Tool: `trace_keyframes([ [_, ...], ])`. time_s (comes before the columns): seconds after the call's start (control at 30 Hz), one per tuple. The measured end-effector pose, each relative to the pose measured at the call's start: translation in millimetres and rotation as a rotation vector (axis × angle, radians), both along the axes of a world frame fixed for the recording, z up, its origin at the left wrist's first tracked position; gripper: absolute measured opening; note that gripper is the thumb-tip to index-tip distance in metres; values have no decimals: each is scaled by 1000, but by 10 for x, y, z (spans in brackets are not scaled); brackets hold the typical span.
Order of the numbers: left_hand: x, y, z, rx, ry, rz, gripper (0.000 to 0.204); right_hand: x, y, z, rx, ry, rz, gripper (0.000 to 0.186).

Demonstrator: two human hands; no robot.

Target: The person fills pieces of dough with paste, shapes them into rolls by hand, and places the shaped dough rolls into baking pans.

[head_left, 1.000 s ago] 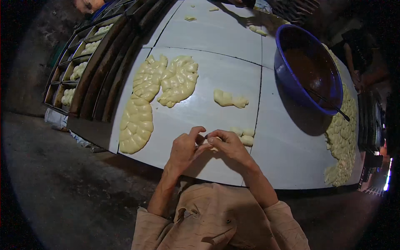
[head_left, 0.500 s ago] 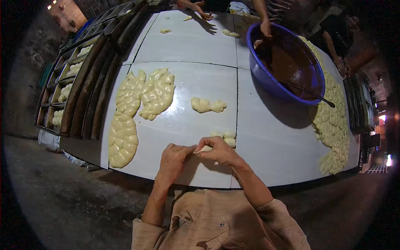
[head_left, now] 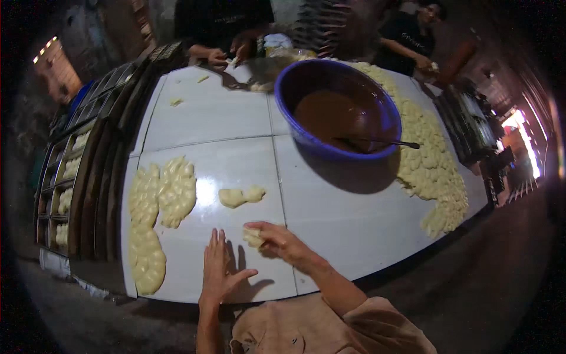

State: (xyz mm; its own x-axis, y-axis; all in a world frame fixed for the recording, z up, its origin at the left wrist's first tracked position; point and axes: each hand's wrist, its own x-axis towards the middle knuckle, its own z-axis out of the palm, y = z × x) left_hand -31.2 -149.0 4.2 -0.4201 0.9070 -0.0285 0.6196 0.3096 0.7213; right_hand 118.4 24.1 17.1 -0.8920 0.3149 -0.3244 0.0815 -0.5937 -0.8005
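My right hand point(head_left: 284, 242) is closed around a small cluster of pale dough pieces point(head_left: 252, 237) at the table's near side, partly hidden under its fingers. To its left, my left hand point(head_left: 218, 268) holds nothing, its fingers stretched up and the thumb spread out over the white table point(head_left: 221, 168). Beyond both hands lies a short row of dough lumps point(head_left: 242, 197). Farther left, dough pieces sit pressed together in flat patches, one nearer point(head_left: 147, 263) and one farther off point(head_left: 177, 192).
A large purple basin point(head_left: 299, 137) of brown liquid stands far right of centre, a dark handle point(head_left: 389, 141) across its rim. Many dough pieces point(head_left: 433, 171) cover the right edge. Metal racks point(head_left: 71, 171) with dough stand left. Two people point(head_left: 224, 26) work at the far side.
My hands have parted: the left opened out, the right closed on the dough cluster. The view has shifted, so the table appears lower and leftward. A co-worker's hand has left the basin.
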Motion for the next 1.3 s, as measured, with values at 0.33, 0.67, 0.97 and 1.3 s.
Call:
trace_keyframes([
  [0.33,246,463,245,224,-585,285,22,14,53,-327,269,-67,-43,30],
  [0.67,459,865,448,418,-604,256,74,200,181,-278,443,-89,-266,34],
  [0.97,843,1471,-7,940,-518,84,104,202,254,425,-151,271,-320,19],
  [1.3,593,1445,142,389,-749,-127,76,359,1778,773,438,125,-556,19],
])
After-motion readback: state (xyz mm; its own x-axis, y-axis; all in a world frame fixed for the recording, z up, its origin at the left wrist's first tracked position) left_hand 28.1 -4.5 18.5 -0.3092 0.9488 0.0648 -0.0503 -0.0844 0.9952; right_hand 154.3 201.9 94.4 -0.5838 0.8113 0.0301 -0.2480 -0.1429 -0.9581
